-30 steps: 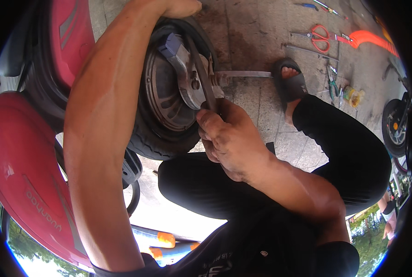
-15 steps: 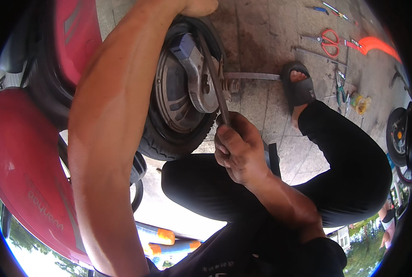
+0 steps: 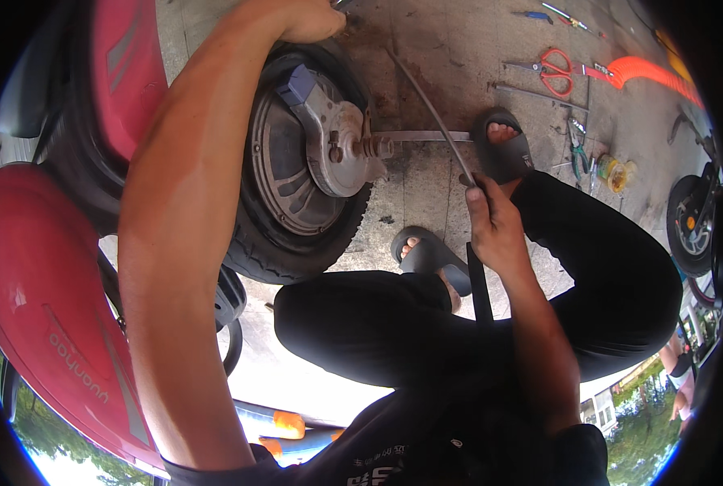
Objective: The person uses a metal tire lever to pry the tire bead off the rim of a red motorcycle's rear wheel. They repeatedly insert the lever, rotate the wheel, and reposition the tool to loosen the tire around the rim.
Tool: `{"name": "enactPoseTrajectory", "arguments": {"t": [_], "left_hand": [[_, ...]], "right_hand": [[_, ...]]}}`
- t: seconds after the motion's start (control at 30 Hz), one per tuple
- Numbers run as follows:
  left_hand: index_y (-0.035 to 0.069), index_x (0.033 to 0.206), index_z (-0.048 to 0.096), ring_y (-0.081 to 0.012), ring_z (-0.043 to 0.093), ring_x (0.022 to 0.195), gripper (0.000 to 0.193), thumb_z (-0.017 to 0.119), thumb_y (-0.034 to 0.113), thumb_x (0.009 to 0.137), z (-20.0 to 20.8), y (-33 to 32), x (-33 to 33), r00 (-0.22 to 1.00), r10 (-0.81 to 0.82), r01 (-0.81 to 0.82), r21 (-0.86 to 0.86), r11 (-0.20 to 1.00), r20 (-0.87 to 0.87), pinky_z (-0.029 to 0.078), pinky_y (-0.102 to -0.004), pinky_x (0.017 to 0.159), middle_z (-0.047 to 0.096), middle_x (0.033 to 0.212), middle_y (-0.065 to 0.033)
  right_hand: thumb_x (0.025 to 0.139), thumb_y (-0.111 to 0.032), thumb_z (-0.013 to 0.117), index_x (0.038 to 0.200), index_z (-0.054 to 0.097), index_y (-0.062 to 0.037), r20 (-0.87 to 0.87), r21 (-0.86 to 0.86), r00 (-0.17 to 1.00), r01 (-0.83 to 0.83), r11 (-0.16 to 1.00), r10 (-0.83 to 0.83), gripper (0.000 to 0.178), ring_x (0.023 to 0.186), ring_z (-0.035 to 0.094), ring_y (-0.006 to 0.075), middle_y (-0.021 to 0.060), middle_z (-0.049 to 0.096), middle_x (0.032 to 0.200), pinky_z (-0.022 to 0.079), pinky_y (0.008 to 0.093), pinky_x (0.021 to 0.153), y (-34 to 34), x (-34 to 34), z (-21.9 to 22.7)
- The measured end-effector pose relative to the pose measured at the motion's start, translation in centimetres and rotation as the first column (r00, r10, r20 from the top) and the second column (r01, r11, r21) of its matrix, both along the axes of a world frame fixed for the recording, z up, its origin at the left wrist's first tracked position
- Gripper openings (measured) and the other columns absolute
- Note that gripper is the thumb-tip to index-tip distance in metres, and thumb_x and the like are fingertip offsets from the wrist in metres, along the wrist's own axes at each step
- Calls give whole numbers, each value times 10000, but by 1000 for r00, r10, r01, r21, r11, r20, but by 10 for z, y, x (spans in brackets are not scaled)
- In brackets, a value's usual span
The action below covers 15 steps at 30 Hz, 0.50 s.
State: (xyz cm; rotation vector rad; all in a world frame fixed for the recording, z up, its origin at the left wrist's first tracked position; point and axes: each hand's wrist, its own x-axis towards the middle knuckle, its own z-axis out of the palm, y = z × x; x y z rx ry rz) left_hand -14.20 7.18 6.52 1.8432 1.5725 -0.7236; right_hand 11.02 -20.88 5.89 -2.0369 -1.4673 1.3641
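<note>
My right hand [image 3: 497, 228] is closed round the lower end of a long thin metal tire lever [image 3: 429, 104]. The lever slants up and left, its far tip apart from the wheel. A scooter wheel [image 3: 279, 178] with a black tire [image 3: 293, 257] stands at centre left, its drum brake plate [image 3: 347, 158] and axle nut facing me. My left hand [image 3: 313, 20] is at the wheel's far edge, its fingers curled and partly cut off by the frame's top; a dark bit shows at them, too small to name. A flat metal bar [image 3: 422, 136] runs from the wheel to my sandal.
Red scooter bodywork [image 3: 46, 300] fills the left side. At the far right on the paving lie red-handled scissors [image 3: 556, 74], pliers [image 3: 578, 150], a thin rod [image 3: 540, 95], an orange coiled hose [image 3: 649, 73] and a small yellow tub [image 3: 614, 173]. Another wheel [image 3: 689, 223] stands at the right edge.
The tire lever has come away from the wheel; my right hand has carried it right. My left hand has shifted slightly left. The wheel sits further left in the picture.
</note>
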Motion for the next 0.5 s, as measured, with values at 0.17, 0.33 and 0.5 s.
{"name": "enactPoseTrajectory", "arguments": {"t": [0.17,0.33,0.5], "left_hand": [[-22,1098,725,-401,653,1111,584,571,489,858,-4,-1,0,996,-85,87,52,995,-42,510,-448,938,676,1164,-282],[-26,1093,722,-416,648,1109,584,563,492,876,0,2,-2,995,-98,98,10,995,-36,509,-449,943,674,1153,-290],[-16,1036,709,-393,654,994,495,554,432,896,-4,-1,-6,996,-83,83,6,997,-13,508,-442,881,681,1030,-250]], "right_hand": [[1050,-370,474,1037,664,-81,62,-20,995,83,996,-81,346,771,670,435,199,673,768,499,475,654,-52,-1,-98],[1039,-394,474,948,643,-109,22,-72,993,116,991,-115,344,736,650,452,201,638,721,487,493,619,-82,-12,-161],[1034,-367,486,875,621,-92,-132,-81,988,67,994,-78,346,711,632,458,207,616,705,484,475,606,-82,-30,-200]]}}
